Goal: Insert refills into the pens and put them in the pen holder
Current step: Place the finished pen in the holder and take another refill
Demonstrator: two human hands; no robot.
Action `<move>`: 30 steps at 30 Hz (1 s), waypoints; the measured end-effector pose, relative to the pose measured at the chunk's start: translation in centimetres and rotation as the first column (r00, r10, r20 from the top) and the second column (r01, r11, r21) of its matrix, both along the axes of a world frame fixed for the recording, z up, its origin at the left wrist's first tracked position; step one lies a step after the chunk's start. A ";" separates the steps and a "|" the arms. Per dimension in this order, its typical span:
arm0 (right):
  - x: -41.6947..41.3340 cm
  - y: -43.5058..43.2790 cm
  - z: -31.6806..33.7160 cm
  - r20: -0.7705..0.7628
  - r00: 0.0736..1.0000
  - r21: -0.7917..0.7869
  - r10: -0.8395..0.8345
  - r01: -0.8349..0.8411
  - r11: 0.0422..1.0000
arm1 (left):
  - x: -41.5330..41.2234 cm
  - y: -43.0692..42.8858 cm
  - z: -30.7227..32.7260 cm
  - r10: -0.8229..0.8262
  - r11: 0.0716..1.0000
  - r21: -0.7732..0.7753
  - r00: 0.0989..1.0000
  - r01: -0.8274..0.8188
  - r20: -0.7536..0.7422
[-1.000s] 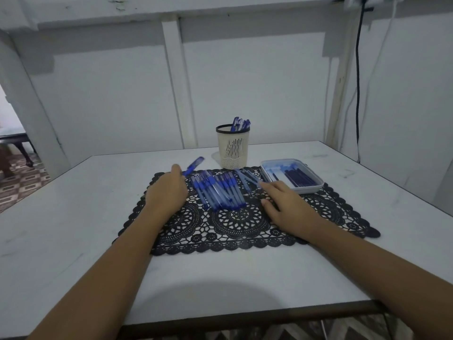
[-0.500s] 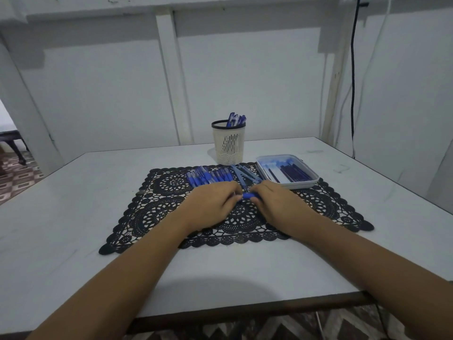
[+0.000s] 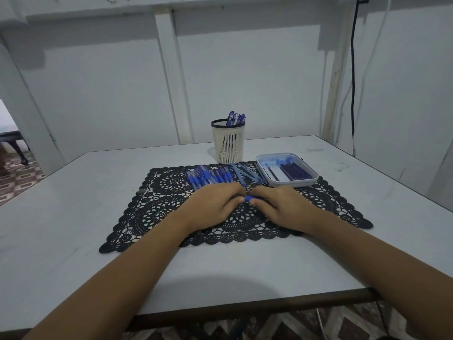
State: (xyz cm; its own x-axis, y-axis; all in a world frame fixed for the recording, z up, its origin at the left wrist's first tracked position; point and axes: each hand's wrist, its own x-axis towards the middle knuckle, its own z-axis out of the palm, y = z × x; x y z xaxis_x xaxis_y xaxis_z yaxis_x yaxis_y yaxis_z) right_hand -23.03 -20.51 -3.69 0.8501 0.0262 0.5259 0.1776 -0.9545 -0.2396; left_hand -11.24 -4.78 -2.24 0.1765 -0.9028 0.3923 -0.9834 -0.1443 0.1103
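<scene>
My left hand (image 3: 213,204) and my right hand (image 3: 282,207) meet at the middle of the black lace mat (image 3: 152,209), both gripping one blue pen (image 3: 250,199); only a short blue piece shows between the fingers. Behind my hands lies a row of several blue pens (image 3: 208,178), with several pale blue barrels (image 3: 246,175) to their right. A cream mesh pen holder (image 3: 228,143) with a black rim stands behind the mat and holds several blue pens. A white tray (image 3: 306,182) at the right holds several dark refills (image 3: 291,171).
The mat lies on a white table (image 3: 73,217) whose front edge runs close to me. White walls stand behind and to the right, with a black cable (image 3: 353,94) hanging at the right. A patterned floor shows at the far left.
My left hand has come from the left side of the pen row to the middle of the mat. Both hands now hold one pen together. The camera has tilted slightly.
</scene>
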 end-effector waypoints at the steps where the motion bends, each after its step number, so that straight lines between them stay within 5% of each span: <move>1: -0.1 -0.1 0.2 0.005 1.000 0.053 -0.007 0.006 0.999 | 0.0 0.1 0.0 -0.005 1.000 -0.009 1.000 0.005 -0.027; 8: -0.3 -0.2 0.2 -0.021 0.989 0.068 -0.149 0.150 0.986 | 0.5 0.1 0.1 0.022 0.997 -0.076 0.998 -0.018 0.059; 13: -0.1 -0.7 0.2 -0.116 0.976 0.239 -0.185 0.208 0.948 | 1.7 0.8 0.0 0.096 0.991 -0.092 0.995 -0.097 -0.005; 22: 0.3 -1.8 -0.6 -0.148 0.970 0.076 -0.193 0.206 0.976 | 2.3 1.1 -0.1 0.170 0.979 -0.098 0.983 -0.177 -0.073; 27: -0.1 -0.7 0.6 0.010 0.989 0.316 -0.150 0.139 0.938 | 1.9 0.9 -0.1 0.139 0.984 -0.099 0.986 -0.148 -0.092; 30: -0.1 -0.4 0.7 -0.034 0.994 0.421 -0.104 0.109 0.901 | 1.4 0.6 0.0 0.096 0.989 -0.101 0.991 -0.106 -0.098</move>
State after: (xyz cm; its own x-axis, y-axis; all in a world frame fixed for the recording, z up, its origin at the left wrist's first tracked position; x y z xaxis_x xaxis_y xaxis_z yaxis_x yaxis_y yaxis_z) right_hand -23.14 -20.95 -2.97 0.8409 -0.2870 0.4587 0.0759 -0.7769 -0.6251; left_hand -9.80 -4.13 -2.25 0.3048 -0.8329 0.4618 -0.9491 -0.2252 0.2202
